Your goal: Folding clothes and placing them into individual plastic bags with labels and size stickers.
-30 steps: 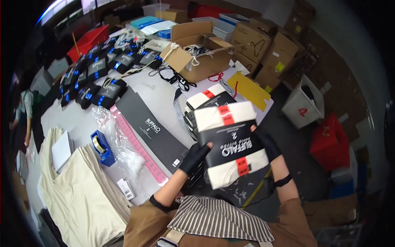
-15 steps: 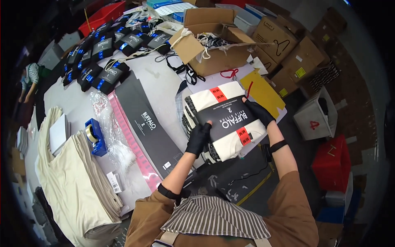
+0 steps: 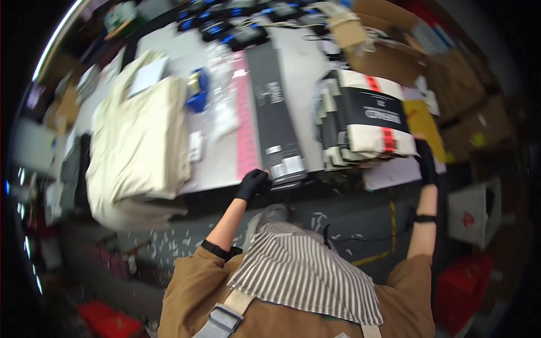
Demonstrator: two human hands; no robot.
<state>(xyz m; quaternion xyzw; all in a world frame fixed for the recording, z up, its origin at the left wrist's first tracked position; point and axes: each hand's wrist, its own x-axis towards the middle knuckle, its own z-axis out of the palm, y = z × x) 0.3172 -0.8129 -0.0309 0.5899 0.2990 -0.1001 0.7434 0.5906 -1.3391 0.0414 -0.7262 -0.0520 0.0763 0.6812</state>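
Observation:
My right hand (image 3: 426, 161), in a black fingerless glove, is at the right edge of a folded cream garment pack (image 3: 360, 138) with a black paper band and red stickers. Its fingers look stretched out along the pack, which rests on a stack of similar packs (image 3: 332, 127). Also gloved, my left hand (image 3: 253, 185) is at the table's front edge by the near end of a pile of dark printed paper bands (image 3: 273, 121). Its fingers are curled, and whatever may be in them is hidden. A pink strip (image 3: 245, 121) lies left of the bands.
Cream fabric pieces (image 3: 138, 135) hang over the table edge at left, near a blue tape dispenser (image 3: 197, 93) and clear plastic wrap (image 3: 222, 96). Black packs (image 3: 248, 36) lie at the back. An open cardboard box (image 3: 389, 56) and yellow sheet (image 3: 420, 121) are at right.
The cream pack went from between both hands onto the stack. My left hand let go and moved left to the paper bands. My view has turned, so the table appears shifted.

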